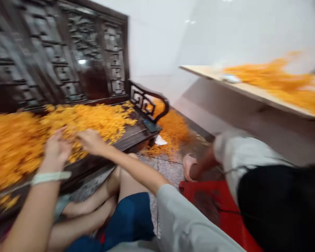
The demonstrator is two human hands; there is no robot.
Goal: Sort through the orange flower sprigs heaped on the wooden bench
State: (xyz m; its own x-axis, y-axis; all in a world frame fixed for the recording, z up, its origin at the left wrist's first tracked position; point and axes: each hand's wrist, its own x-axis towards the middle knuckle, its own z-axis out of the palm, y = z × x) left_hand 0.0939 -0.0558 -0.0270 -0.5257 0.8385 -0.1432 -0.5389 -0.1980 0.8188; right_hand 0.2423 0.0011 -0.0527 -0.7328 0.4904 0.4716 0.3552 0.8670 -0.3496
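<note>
My left hand [57, 146], with a pale band [51, 177] round its wrist, is raised over a pile of orange-yellow flower-like pieces [18, 140]. Its fingers are curled together. To its right is my right hand [90, 141], its fingers pinched and pointing towards the left hand. Motion blur hides whatever small thing lies between the fingertips. The pile spreads along the seat of a dark carved wooden bench [128, 137], behind and below both hands.
A dark phone-like object [149, 125] lies at the bench's right end. More orange pieces [174, 131] heap on the floor beside a white scrap [161, 140]. At right, orange material covers a wooden board [199, 71]. Another person's leg [246, 150] is near a red stool-like object [207, 199].
</note>
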